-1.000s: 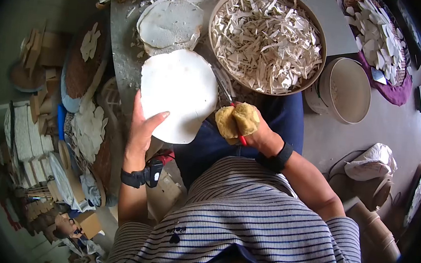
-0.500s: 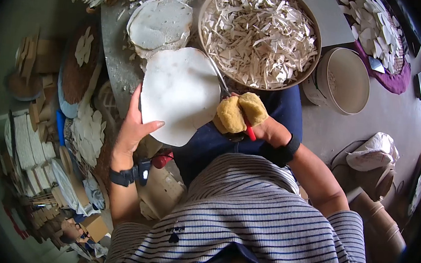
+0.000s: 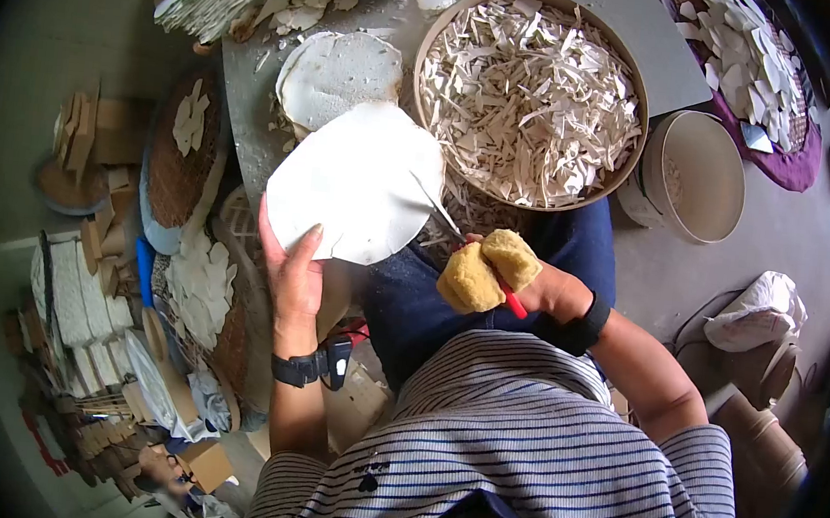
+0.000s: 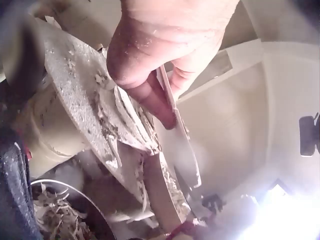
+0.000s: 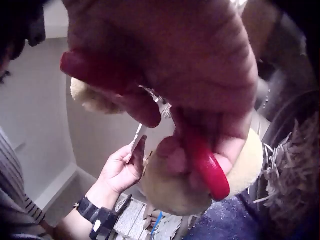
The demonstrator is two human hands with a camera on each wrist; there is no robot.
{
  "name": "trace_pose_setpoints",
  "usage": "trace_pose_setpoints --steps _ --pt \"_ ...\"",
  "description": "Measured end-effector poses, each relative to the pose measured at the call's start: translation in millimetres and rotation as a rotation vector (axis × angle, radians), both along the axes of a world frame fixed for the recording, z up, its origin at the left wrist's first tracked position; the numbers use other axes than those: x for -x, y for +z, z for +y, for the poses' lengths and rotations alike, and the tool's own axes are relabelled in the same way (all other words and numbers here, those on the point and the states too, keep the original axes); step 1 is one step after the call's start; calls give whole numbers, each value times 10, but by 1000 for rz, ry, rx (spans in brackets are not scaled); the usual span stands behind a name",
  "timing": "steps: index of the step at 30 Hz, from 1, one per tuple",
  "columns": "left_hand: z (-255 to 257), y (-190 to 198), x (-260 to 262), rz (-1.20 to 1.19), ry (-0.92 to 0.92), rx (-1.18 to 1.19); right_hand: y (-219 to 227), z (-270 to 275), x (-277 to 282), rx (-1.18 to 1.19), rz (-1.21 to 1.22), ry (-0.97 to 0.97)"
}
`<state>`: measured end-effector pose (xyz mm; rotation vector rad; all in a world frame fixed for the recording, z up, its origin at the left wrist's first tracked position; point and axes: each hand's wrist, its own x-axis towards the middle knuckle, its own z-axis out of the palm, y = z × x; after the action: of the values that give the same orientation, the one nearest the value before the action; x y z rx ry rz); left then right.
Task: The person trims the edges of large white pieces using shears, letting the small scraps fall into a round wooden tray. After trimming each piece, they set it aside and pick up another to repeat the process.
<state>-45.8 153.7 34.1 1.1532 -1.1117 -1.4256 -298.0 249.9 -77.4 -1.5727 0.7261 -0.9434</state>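
Observation:
A thin white sheet with a rounded, uneven outline is pinched at its lower left edge by the left hand, thumb on top. The left wrist view has the sheet nearly edge-on between thumb and fingers of the left hand. Red-handled scissors are gripped in the right hand, their blades at the sheet's right edge. Yellow sponge-like pads cover part of that hand. In the right wrist view, fingers of the right hand pass through the red handles.
A round tray of white scraps stands on the grey table, beside a stack of rough white sheets. A pale bucket stands right of the tray. More white pieces lie at the upper right.
The sheet has turned in the left hand, and its outline lies differently. The scissors' blades now show against its right side. The whole head view has shifted a little.

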Motion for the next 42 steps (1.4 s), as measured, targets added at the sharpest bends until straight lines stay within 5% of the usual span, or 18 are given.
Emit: trace_pose_setpoints --steps 7,11,15,17,20,27,33,38,42 --pt "-110 20 -51 16 -34 -39 195 8 -15 -9 8 -46" --pt "-138 27 -58 -5 -50 -48 -41 95 -176 -616 -552 -3" --pt "-175 43 -52 13 -76 -60 74 102 -202 -602 -722 24" --pt "-202 32 -81 11 -89 -84 162 91 -177 -513 -623 44" --pt "-233 -59 -133 -28 -179 -89 501 -25 -63 -142 -117 -17" --pt "-181 -75 -35 25 -132 -131 370 7 -160 -155 -172 -85" --pt "-193 -61 -30 11 -143 -115 29 104 -329 -484 -487 -85" --pt "-238 12 -165 86 -119 -294 448 -33 -90 -98 47 -69" --pt "-259 278 -193 52 -239 -186 231 -35 -145 8 -88 -160"
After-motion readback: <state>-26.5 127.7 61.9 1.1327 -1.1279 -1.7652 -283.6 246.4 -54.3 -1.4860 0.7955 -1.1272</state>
